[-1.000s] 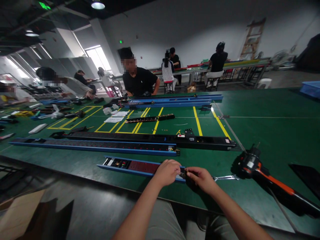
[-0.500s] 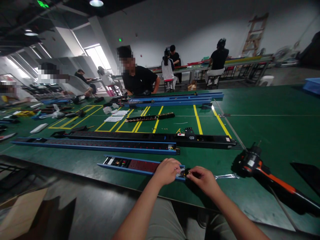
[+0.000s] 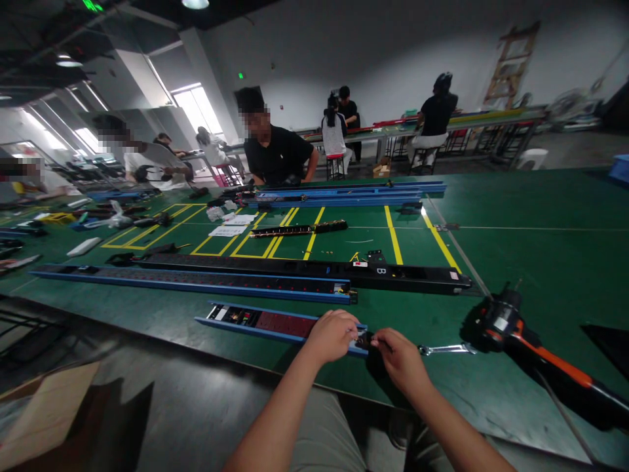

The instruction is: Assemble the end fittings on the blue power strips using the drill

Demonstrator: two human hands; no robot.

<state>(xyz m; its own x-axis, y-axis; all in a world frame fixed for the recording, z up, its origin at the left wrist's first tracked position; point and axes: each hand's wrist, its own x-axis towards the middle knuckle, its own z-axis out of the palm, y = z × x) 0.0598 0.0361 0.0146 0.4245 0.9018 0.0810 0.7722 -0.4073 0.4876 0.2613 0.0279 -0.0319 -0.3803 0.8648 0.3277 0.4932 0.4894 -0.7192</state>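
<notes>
A short blue metal channel (image 3: 287,326) with a dark red strip and small electrical parts inside lies near the table's front edge. Over its right end curls my left hand (image 3: 333,335), thumb and fingers closed on the end; the fingertips' contact is partly hidden. Just off that end, my right hand (image 3: 399,354) makes a pinch with thumb and forefinger. Whatever sits in the pinch is too small to make out. An open-end wrench (image 3: 448,349) lies right of my right hand, its jaw close to a black and orange power screwdriver (image 3: 511,321).
Behind the short channel lie a long blue channel (image 3: 196,284) and a black housing marked B (image 3: 413,275). Farther back are a thin black strip (image 3: 297,229), paper sheets (image 3: 230,226) and more blue channels (image 3: 344,195). A person (image 3: 280,154) is across the green table.
The view has shifted slightly, moving most things a little to the right. My right hand's fingers have drawn closer together, and more of the wrench's near end shows. My left hand stays on the channel.
</notes>
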